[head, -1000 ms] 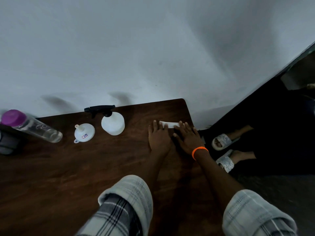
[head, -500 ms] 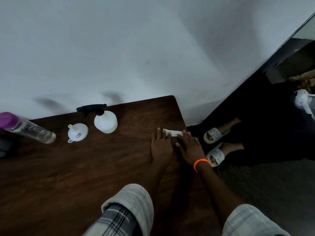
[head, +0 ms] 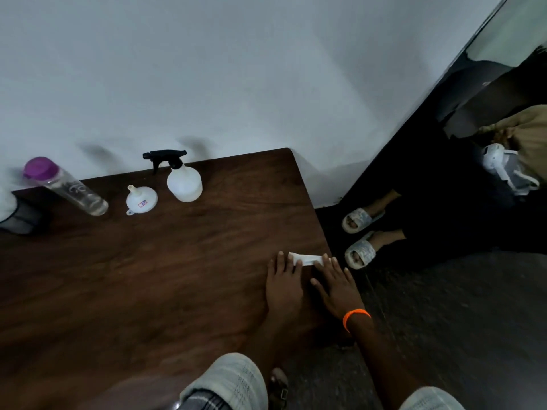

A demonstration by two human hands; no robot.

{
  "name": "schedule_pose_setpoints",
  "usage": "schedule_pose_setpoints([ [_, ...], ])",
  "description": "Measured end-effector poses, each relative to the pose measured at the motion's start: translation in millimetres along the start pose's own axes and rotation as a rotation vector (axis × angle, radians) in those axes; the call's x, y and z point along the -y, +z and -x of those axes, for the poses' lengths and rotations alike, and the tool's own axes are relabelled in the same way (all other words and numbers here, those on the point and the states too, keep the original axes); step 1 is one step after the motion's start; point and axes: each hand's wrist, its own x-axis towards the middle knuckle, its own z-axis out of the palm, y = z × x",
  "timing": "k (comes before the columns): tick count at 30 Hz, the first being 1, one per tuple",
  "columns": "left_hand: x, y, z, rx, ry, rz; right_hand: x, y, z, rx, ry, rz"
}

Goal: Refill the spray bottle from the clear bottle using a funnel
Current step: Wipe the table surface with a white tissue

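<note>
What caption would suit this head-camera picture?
Both hands, left hand and right hand, rest flat on white paper; spray bottle, funnel, clear bottle wait untouched.

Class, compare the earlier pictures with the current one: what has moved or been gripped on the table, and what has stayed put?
Nothing on the table visibly moved; only the camera view shifted. The left hand and right hand still lie flat, fingertips on the white folded paper near the table edge. The spray bottle, funnel and clear bottle remain untouched.
</note>
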Motion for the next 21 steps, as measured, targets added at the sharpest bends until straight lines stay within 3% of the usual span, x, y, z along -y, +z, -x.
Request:
schedule_pose_setpoints([
  [11, -31, 53, 103, 0.036, 0.012, -0.005, 7, 59, 124, -0.034, 0.107, -0.037],
  [21, 10, 86, 167, 0.000, -0.040, -0.019, 69, 91, 179, -0.042, 0.077, -0.006],
])
